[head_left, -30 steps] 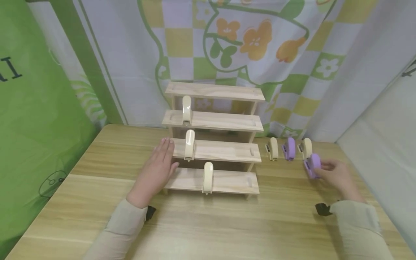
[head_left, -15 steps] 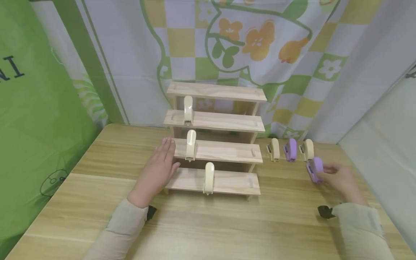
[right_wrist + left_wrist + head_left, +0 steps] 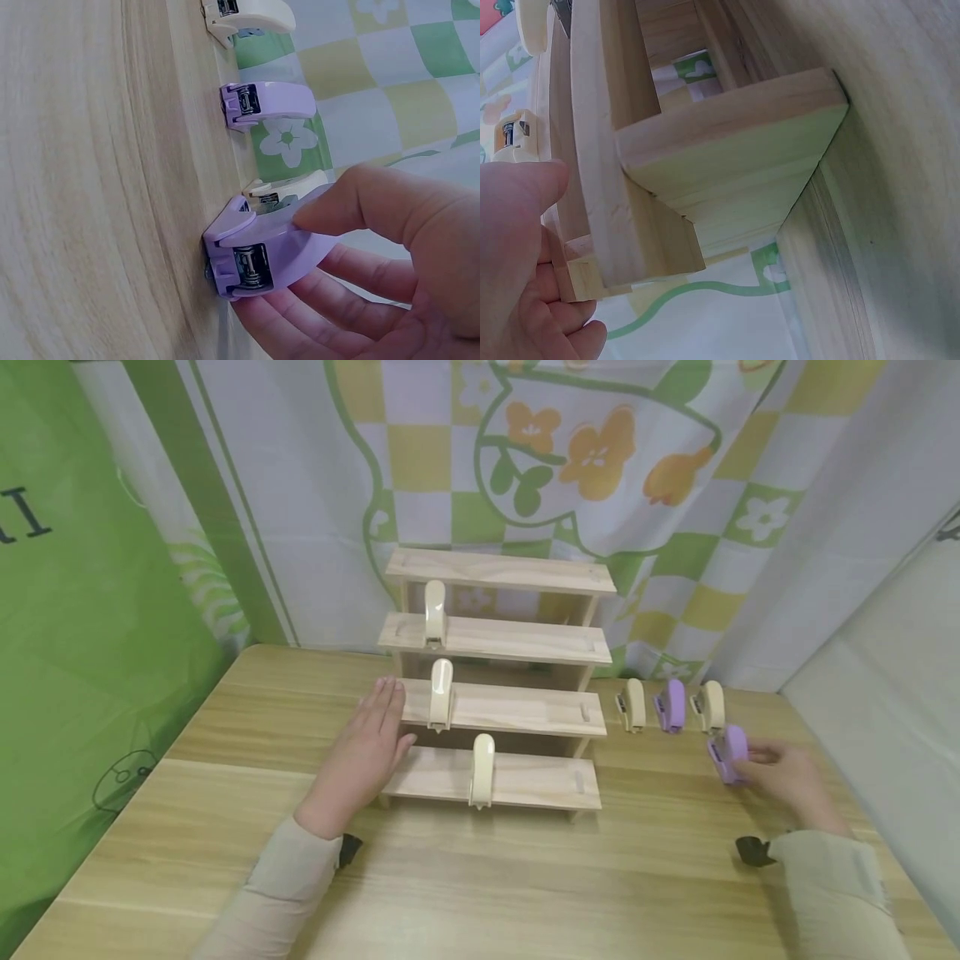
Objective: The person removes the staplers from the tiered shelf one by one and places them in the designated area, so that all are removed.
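Note:
My right hand [image 3: 783,774] pinches a purple stapler [image 3: 726,753] between thumb and fingers at the table's right. In the right wrist view, the held purple stapler [image 3: 277,251] has its base at the tabletop. Just behind it stands a row: a cream stapler [image 3: 707,706], another purple stapler [image 3: 670,706] and one more cream stapler [image 3: 632,704]. My left hand [image 3: 358,758] rests with extended fingers against the left end of a stepped wooden shelf [image 3: 517,708]. On three of its steps stand cream staplers: lowest [image 3: 482,771], middle [image 3: 440,695] and upper [image 3: 434,614].
The shelf stands on a wooden table [image 3: 480,885], close to a patterned curtain [image 3: 420,460] at the back. Green cloth [image 3: 90,635] hangs at the left and a white panel [image 3: 892,602] at the right. The shelf's top step [image 3: 498,569] is the farthest back.
My right hand has drawn the purple stapler slightly toward me, away from the cream one behind it. The left hand keeps its place at the shelf. The head view has shifted a little.

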Motion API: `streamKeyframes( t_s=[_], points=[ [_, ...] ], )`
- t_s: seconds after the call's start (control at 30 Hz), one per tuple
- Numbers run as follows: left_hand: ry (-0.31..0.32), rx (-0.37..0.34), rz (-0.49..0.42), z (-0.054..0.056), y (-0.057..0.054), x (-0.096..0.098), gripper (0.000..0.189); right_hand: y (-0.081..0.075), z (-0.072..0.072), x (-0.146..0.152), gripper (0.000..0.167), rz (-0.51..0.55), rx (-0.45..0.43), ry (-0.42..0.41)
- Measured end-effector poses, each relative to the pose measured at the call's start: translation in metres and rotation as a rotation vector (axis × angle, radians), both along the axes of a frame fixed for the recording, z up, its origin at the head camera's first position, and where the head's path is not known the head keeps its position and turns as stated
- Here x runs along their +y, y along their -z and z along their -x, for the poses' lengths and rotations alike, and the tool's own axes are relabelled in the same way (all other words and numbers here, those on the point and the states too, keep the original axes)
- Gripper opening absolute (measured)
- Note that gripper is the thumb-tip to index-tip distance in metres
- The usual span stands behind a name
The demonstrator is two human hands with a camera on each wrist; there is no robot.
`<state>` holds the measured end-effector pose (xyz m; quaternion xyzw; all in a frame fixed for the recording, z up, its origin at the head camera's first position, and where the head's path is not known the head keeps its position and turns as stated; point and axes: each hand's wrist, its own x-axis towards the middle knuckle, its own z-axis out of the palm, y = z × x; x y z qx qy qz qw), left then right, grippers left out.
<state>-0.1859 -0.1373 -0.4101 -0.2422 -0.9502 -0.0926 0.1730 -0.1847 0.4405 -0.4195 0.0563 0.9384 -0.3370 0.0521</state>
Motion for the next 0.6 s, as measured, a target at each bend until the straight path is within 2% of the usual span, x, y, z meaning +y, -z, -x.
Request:
streamKeyframes(
  t_s=[0.43, 0.53, 0.6],
  points=[
    [-0.001, -0.016, -0.008, -0.0008, -0.0014, -0.0002, 0.071, -0.0049, -0.0023, -0.0053, 0.064, -0.001, -0.013, -0.006],
    [-0.002, -0.016, -0.005, -0.0009, -0.0015, 0.0001, 0.071, -0.0045, -0.0033, -0.0072, 0.063, -0.012, 0.009, 0.020],
    [-0.004, -0.018, -0.004, -0.0008, -0.0016, 0.0002, 0.072, -0.0050, -0.0037, -0.0095, 0.061, -0.027, 0.054, 0.047]
  ],
)
